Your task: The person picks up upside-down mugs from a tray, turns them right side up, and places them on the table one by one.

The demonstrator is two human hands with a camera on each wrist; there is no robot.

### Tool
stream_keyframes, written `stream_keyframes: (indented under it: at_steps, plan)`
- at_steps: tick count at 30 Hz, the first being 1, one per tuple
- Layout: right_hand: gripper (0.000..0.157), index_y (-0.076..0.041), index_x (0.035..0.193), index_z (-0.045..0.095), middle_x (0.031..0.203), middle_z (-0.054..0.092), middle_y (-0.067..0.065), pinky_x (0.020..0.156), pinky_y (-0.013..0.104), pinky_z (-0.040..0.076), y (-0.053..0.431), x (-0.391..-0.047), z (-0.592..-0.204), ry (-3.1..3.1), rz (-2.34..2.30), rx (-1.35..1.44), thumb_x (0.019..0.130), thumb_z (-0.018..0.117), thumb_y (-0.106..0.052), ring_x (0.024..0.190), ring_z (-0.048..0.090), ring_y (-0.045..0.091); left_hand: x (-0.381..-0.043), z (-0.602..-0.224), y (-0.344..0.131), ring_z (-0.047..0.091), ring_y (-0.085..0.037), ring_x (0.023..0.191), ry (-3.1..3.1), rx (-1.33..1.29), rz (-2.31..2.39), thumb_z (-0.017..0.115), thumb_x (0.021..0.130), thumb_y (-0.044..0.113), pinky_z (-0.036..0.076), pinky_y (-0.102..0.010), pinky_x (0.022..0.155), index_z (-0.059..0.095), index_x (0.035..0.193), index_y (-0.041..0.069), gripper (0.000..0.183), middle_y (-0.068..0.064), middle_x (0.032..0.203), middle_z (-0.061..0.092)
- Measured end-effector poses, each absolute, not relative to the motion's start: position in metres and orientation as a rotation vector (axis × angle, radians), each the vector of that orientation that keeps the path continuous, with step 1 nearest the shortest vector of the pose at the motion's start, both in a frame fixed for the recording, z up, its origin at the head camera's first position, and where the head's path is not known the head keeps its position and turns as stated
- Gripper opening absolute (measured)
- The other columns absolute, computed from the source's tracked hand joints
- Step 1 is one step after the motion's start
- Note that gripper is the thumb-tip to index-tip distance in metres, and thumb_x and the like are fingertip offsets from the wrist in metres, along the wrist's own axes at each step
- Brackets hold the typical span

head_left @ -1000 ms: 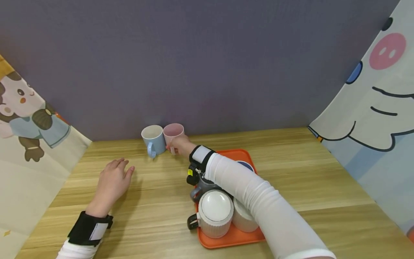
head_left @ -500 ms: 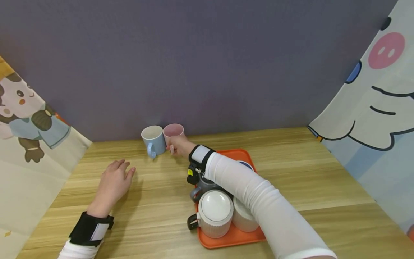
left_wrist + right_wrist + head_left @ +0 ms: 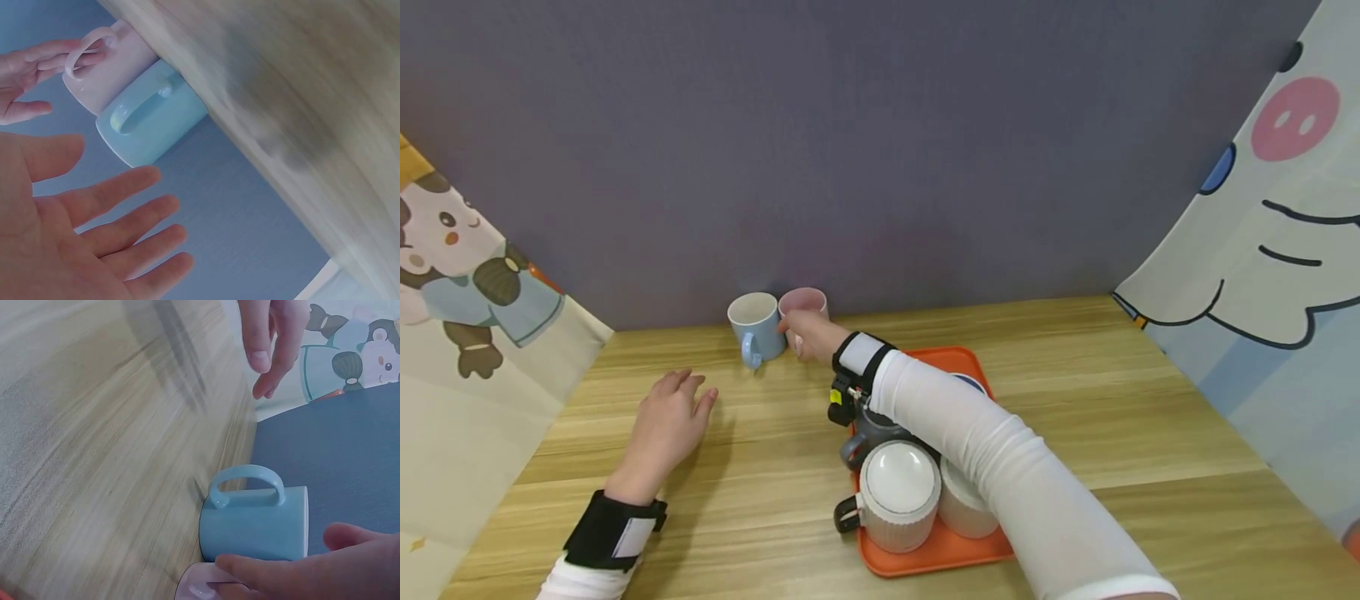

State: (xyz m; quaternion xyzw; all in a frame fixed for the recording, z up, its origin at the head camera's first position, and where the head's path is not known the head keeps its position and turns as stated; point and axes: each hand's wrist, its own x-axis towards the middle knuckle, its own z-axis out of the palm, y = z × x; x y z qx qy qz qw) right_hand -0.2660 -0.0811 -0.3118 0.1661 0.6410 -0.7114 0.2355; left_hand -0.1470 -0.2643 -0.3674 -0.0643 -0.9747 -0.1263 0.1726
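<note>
A pink mug and a light blue mug stand upright side by side near the grey back wall. My right hand is at the pink mug's front, covering part of it in the head view. In the left wrist view, the right fingers stretch to the pink mug's handle, and the thumb stands apart from them. My left hand is spread above the table at the left, holding nothing; its palm and separated fingers show in the left wrist view.
An orange tray lies under my right forearm. It carries a white ribbed mug with a black handle, another white mug, a dark grey mug and a partly hidden blue-and-white one. Printed cloths hang at both sides.
My right hand's grip at the pink mug's handle has loosened, its fingers straightening and the hand rising slightly. The left hand has barely moved, and both mugs stay in place.
</note>
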Motion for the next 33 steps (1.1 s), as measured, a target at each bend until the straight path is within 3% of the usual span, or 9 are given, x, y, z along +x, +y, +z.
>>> stream_keyframes:
  at_steps: [3,6,9,11,14,17,23,27,33]
  plan:
    - [0.061,-0.003,0.140,0.034,0.150,0.032,0.010,0.074,0.028,0.042,-0.087,-0.282,-0.328,1.795,-1.918,0.464,0.084,0.058,0.003,0.100,0.046,0.021,-0.146,-0.366,-0.264,0.045,-0.055,0.113,-2.756,-0.180,-0.363,0.058,0.092,0.016,0.037,-0.066,0.091,0.059,0.110,-0.016,0.037,-0.041,0.120,0.050]
    - [0.068,-0.003,0.143,0.031,0.153,0.029,0.010,0.091,0.041,0.045,-0.102,-0.323,-0.370,1.768,-1.913,0.475,0.081,0.059,0.003,0.116,0.046,0.025,-0.146,-0.366,-0.264,0.045,-0.054,0.113,-2.758,-0.177,-0.357,0.058,0.093,0.016,0.037,-0.067,0.091,0.059,0.110,-0.016,0.037,-0.041,0.121,0.050]
    - [0.077,-0.008,0.146,0.023,0.155,0.023,0.008,0.110,0.061,0.021,-0.116,-0.365,-0.412,1.669,-1.938,0.526,0.079,0.060,0.002,0.140,0.022,0.025,-0.147,-0.366,-0.263,0.045,-0.054,0.113,-2.761,-0.190,-0.357,0.057,0.093,0.016,0.036,-0.066,0.092,0.059,0.110,-0.016,0.036,-0.040,0.120,0.050]
    - [0.078,-0.011,0.147,0.023,0.155,0.022,0.006,0.111,0.053,0.025,-0.116,-0.369,-0.413,1.619,-1.940,0.561,0.079,0.060,0.001,0.140,0.020,0.022,-0.148,-0.366,-0.262,0.045,-0.054,0.113,-2.753,-0.204,-0.357,0.058,0.093,0.015,0.036,-0.065,0.093,0.059,0.109,-0.016,0.036,-0.040,0.120,0.051]
    - [0.054,-0.011,0.126,0.049,0.136,0.045,0.001,0.084,0.032,0.043,-0.098,-0.347,-0.379,1.527,-1.927,0.567,0.074,0.063,-0.002,0.116,0.042,0.017,-0.151,-0.366,-0.258,0.046,-0.053,0.113,-2.723,-0.221,-0.377,0.058,0.092,0.014,0.037,-0.063,0.094,0.059,0.110,-0.016,0.035,-0.040,0.119,0.052]
    - [0.027,-0.010,0.102,0.060,0.117,0.052,0.001,0.057,0.025,0.036,-0.074,-0.311,-0.326,1.428,-1.910,0.550,0.076,0.064,-0.007,0.095,0.045,0.016,-0.155,-0.364,-0.253,0.047,-0.053,0.111,-2.679,-0.230,-0.414,0.058,0.093,0.014,0.037,-0.063,0.094,0.058,0.111,-0.016,0.035,-0.039,0.118,0.053]
    - [0.044,0.000,0.134,0.044,0.147,0.031,0.012,0.086,0.029,0.044,-0.041,-0.272,-0.266,1.509,-1.888,0.354,0.093,0.053,-0.011,0.128,0.035,0.025,-0.164,-0.361,-0.243,0.048,-0.054,0.108,-2.587,-0.244,-0.459,0.060,0.091,0.012,0.037,-0.063,0.093,0.058,0.110,-0.016,0.034,-0.038,0.116,0.054]
    - [0.054,0.001,0.141,0.034,0.151,0.025,0.020,0.113,0.045,0.029,-0.029,-0.271,-0.256,1.563,-1.874,0.300,0.092,0.052,-0.013,0.138,0.028,0.032,-0.168,-0.361,-0.238,0.048,-0.054,0.107,-2.570,-0.226,-0.456,0.060,0.091,0.013,0.037,-0.062,0.093,0.058,0.110,-0.016,0.035,-0.038,0.115,0.054]
    - [0.049,-0.004,0.140,0.042,0.150,0.029,0.021,0.109,0.048,0.034,-0.003,-0.273,-0.245,1.703,-1.848,0.143,0.094,0.052,-0.017,0.135,0.033,0.037,-0.173,-0.363,-0.231,0.047,-0.053,0.110,-2.614,-0.207,-0.425,0.061,0.091,0.015,0.038,-0.065,0.089,0.057,0.114,-0.015,0.038,-0.037,0.117,0.053]
